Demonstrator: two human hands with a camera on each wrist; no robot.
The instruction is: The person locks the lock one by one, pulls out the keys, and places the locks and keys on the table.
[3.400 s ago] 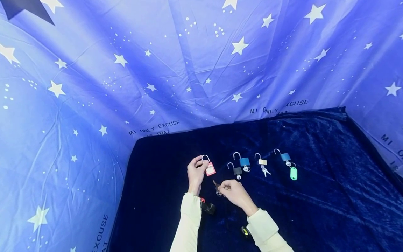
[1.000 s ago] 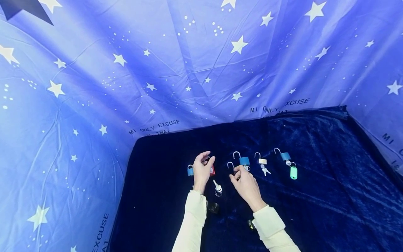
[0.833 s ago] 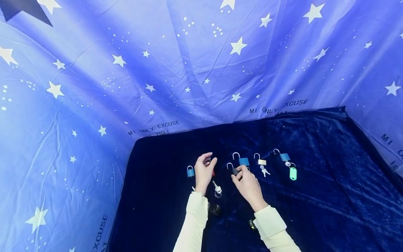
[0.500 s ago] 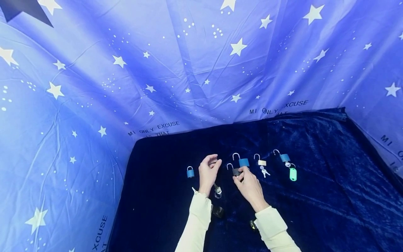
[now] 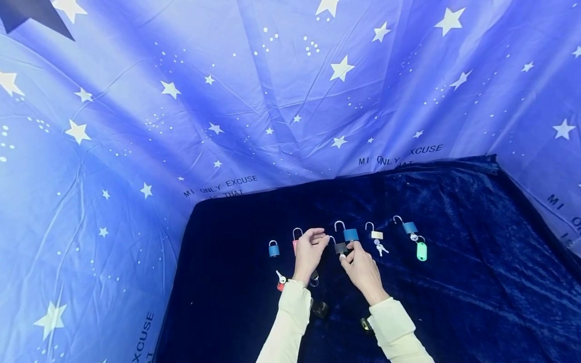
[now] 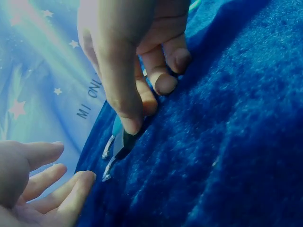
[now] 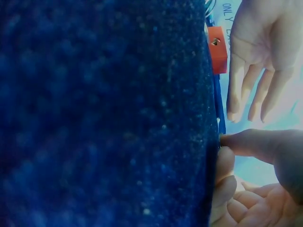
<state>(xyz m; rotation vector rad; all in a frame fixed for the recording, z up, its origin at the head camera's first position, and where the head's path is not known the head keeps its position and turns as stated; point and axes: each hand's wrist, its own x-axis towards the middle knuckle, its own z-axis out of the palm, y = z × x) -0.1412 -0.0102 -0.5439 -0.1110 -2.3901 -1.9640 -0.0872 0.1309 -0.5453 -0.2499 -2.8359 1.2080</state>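
In the head view my right hand [image 5: 363, 267] pinches the silver key [image 5: 342, 256] at the bottom of the black padlock [image 5: 340, 248], whose shackle is open. The padlock lies on the dark blue cloth. My left hand [image 5: 309, 254], fingers loose and holding nothing, hovers between it and the red padlock [image 5: 295, 244], which it partly covers. The left wrist view has my right thumb and fingers down at the black padlock [image 6: 124, 143]. Seen from the right wrist, the red padlock [image 7: 218, 49] lies beyond the fingertips.
A locked blue padlock [image 5: 274, 250] lies at left, above keys with a red tag [image 5: 281, 282]. Behind my left wrist is a key ring [image 5: 314, 281]. Rightward lie an unlocked blue padlock [image 5: 350, 234], a brass padlock [image 5: 377, 235] and another blue padlock [image 5: 409, 228] with a green tag [image 5: 422, 251].
Earlier my left hand held the red padlock and my right hand a key; both now lie on the cloth. My right hand moved to the black padlock, and my left hand drifted right towards it.
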